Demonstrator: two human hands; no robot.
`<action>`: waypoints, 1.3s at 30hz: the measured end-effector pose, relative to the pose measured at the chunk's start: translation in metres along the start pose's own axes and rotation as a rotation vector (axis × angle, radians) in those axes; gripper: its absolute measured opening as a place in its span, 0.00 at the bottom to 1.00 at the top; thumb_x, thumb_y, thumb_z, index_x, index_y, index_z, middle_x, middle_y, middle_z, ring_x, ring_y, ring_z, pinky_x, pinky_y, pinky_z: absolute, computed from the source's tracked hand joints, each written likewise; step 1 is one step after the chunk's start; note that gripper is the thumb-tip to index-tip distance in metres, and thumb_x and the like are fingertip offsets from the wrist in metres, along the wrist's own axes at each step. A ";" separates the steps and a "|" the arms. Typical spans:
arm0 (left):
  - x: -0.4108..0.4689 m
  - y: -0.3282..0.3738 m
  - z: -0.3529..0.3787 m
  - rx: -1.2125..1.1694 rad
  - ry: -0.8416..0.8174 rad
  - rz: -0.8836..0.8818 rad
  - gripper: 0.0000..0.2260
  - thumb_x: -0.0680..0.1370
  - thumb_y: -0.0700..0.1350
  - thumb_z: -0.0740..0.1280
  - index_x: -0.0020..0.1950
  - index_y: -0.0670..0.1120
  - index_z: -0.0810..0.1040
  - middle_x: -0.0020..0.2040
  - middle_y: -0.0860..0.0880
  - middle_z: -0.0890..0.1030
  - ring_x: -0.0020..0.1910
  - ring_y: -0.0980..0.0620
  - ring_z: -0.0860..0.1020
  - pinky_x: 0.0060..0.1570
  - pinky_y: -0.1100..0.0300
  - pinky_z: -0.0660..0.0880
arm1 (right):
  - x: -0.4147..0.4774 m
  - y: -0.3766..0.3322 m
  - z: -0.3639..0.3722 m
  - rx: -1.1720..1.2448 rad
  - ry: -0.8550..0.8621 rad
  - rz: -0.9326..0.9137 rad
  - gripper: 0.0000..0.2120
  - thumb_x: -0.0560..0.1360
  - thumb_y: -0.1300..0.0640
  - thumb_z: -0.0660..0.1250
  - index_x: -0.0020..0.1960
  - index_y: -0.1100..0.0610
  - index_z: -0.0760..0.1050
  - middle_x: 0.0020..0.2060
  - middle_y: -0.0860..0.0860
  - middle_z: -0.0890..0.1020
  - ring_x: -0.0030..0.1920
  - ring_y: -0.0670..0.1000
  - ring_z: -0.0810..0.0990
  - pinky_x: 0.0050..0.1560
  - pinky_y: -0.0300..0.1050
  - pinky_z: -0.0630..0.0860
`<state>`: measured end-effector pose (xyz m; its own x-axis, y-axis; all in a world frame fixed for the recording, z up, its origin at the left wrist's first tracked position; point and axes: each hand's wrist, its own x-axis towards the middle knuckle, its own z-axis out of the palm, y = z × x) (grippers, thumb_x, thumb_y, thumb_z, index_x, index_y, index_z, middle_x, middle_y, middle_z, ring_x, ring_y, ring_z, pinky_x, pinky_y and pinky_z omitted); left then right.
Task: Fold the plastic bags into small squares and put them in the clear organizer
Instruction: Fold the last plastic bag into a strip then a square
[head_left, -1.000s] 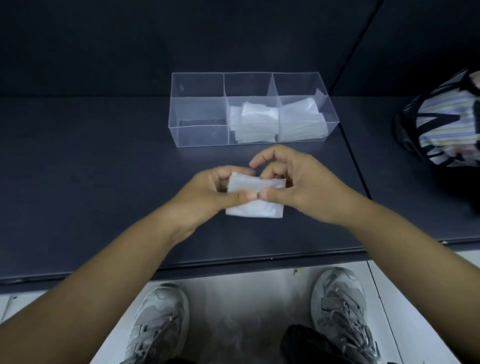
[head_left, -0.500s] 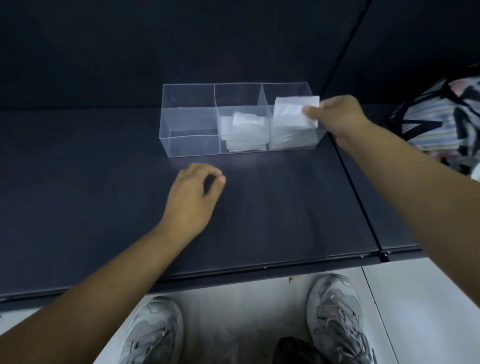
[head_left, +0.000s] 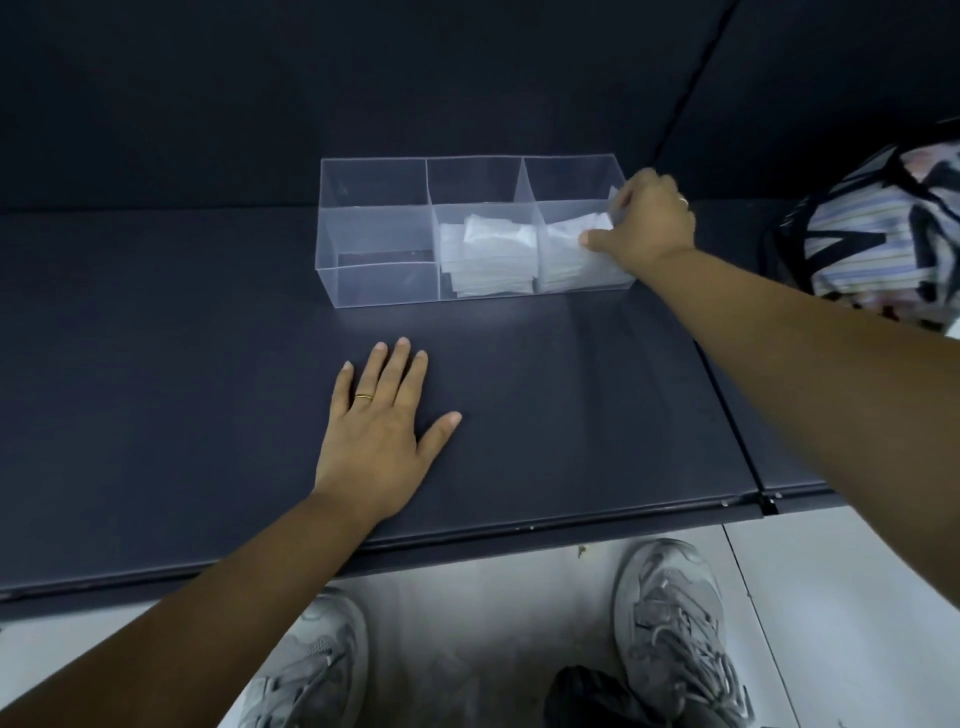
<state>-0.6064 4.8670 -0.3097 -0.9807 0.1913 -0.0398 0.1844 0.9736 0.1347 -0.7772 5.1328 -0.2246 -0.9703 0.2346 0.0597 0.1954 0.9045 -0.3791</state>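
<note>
The right hand (head_left: 644, 228) pinches a folded bag (head_left: 574, 233) in the right box of the clear organizer (head_left: 374, 208), near the back wall. A pile of bags (head_left: 488, 257) fills the middle box. The left hand (head_left: 382, 426) lies flat, fingers straight, on the dark worktop (head_left: 156, 389), between the organizer and the front edge. A striped bag (head_left: 883, 234) sits far right.

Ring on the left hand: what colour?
Gold. The ring on the left hand shows best in the head view.
</note>
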 end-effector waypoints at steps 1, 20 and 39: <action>-0.001 0.000 -0.001 -0.014 -0.001 0.001 0.36 0.76 0.67 0.38 0.79 0.49 0.50 0.79 0.50 0.49 0.78 0.51 0.44 0.75 0.51 0.38 | -0.004 0.001 -0.002 0.072 0.030 0.019 0.27 0.67 0.51 0.76 0.60 0.59 0.69 0.61 0.57 0.71 0.61 0.57 0.73 0.63 0.52 0.69; -0.088 -0.021 0.001 0.066 -0.001 0.098 0.31 0.80 0.63 0.45 0.78 0.46 0.55 0.78 0.46 0.56 0.77 0.47 0.52 0.75 0.45 0.47 | -0.347 0.038 0.131 -0.350 -1.032 -0.912 0.39 0.69 0.37 0.70 0.71 0.55 0.61 0.65 0.53 0.66 0.64 0.54 0.66 0.63 0.50 0.63; -0.056 -0.001 -0.077 -1.336 -0.538 -0.078 0.29 0.70 0.55 0.73 0.70 0.54 0.70 0.61 0.56 0.80 0.61 0.59 0.77 0.60 0.65 0.73 | -0.207 -0.015 -0.017 0.738 -0.428 -0.339 0.10 0.76 0.56 0.69 0.40 0.60 0.75 0.29 0.51 0.75 0.30 0.43 0.69 0.33 0.34 0.67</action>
<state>-0.5562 4.8457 -0.2314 -0.7870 0.4601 -0.4110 -0.3600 0.1986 0.9116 -0.5764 5.0767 -0.2158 -0.9579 -0.2867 -0.0160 -0.1074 0.4094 -0.9060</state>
